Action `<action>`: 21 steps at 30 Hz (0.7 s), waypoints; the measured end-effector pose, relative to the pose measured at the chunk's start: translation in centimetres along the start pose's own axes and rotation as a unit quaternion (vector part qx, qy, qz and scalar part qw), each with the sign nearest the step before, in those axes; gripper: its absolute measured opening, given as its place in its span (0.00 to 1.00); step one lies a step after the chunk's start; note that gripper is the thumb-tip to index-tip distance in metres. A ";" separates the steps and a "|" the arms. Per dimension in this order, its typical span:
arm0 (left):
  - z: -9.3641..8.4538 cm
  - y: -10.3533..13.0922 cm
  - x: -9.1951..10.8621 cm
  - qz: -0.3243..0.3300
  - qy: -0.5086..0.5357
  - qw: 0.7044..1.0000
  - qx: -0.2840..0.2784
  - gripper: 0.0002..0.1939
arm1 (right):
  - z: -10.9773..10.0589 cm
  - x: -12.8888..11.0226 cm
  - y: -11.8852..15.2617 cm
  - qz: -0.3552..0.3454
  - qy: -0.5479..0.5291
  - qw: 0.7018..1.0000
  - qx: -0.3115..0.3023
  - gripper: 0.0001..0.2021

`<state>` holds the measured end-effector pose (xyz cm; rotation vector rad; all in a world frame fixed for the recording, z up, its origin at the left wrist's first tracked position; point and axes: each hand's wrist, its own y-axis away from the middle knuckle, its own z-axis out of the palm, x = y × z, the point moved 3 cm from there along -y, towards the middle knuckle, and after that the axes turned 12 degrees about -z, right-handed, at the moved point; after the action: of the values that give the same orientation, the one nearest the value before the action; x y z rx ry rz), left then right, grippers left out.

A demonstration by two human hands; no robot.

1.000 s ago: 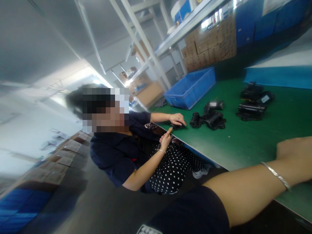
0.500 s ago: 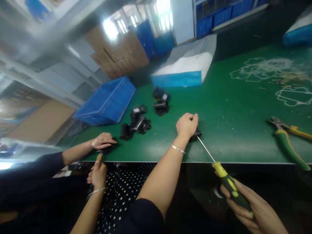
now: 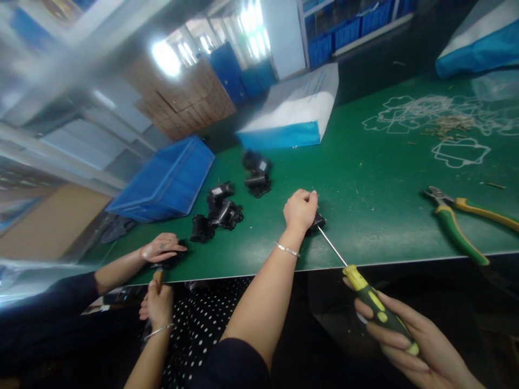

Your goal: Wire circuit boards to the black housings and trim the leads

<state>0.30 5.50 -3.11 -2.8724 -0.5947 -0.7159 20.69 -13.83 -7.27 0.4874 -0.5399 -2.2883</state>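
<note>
My left hand (image 3: 300,210) is closed around a small black part (image 3: 318,220), pressed down on the green table near its front edge; most of the part is hidden under the fingers. My right hand (image 3: 399,329) grips the yellow and dark green handle of a screwdriver (image 3: 375,305). The screwdriver's thin metal shaft slants up to the left, and its tip meets the side of the black part. To the right lie pliers (image 3: 450,208) with green and yellow handles, jaws apart.
Several black parts (image 3: 221,210) lie left of centre, by a blue crate (image 3: 166,181). A white and blue bag (image 3: 292,116) sits behind. Thin white loop-shaped pieces (image 3: 460,153) are at the right. Beside me, a co-worker's hands (image 3: 160,248) work on another dark part with a tool.
The whole view has shifted, so the table's things stand further left and the pliers show more fully. Both my hands keep their grip, the screwdriver tip still at the black part.
</note>
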 end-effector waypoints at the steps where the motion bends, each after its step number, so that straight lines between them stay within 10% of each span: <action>1: 0.0 0.0 0.0 -0.002 -0.008 1.000 -0.004 0.23 | 0.1 0.0 0.0 0.012 -0.026 1.000 -0.003 0.12; 9: 0.0 -0.1 0.5 0.001 -0.055 0.998 -0.002 0.19 | 1.4 0.7 -0.8 0.004 -0.017 0.999 -0.030 0.12; 21: 0.2 -0.4 0.3 -0.003 -0.051 0.999 -0.007 0.15 | 1.6 0.6 -1.2 -0.142 0.327 0.934 0.009 0.24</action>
<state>0.51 6.04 -3.17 -2.9363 -0.6133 -0.5798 18.79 -13.13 -6.66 1.3423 -0.1559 -2.1928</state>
